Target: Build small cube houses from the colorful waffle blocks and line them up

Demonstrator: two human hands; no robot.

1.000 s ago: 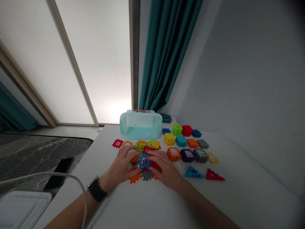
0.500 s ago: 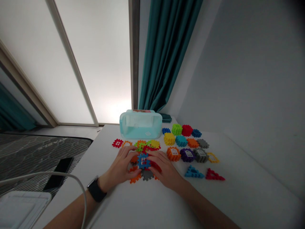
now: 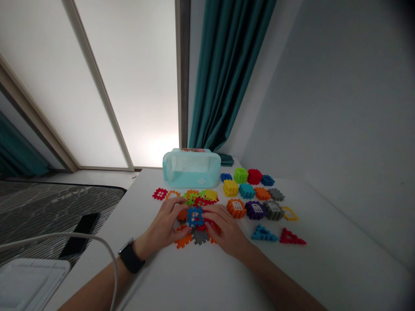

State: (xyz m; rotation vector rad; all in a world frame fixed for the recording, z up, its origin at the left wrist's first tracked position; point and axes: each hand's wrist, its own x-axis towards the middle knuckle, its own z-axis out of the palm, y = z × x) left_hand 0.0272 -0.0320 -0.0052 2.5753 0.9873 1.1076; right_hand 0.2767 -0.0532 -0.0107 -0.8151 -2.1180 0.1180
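Between my two hands is a blue window-shaped building tile (image 3: 195, 217) with notched edges, held over a loose pile of similar tiles. My left hand (image 3: 167, 222) grips its left side, thumb low and fingers above. On the opposite side my right hand (image 3: 223, 226) has its fingers closed on the edge. Beneath lie an orange tile (image 3: 183, 240) and a grey tile (image 3: 200, 236), with some red partly hidden by my right fingers. Just beyond my fingertips are green tiles (image 3: 191, 198) and a yellow tile (image 3: 210, 195).
A clear turquoise bin (image 3: 191, 179) lies on its side at the back of the white table (image 3: 201, 280). Stacked tiles, such as the orange stack (image 3: 236, 209), stand in rows to the right, near blue (image 3: 264, 233) and red triangles (image 3: 292, 237). A white cable (image 3: 108, 250) arches at left.
The blue tile is tipped slightly and sits a little higher between my fingers. My hands have barely shifted.
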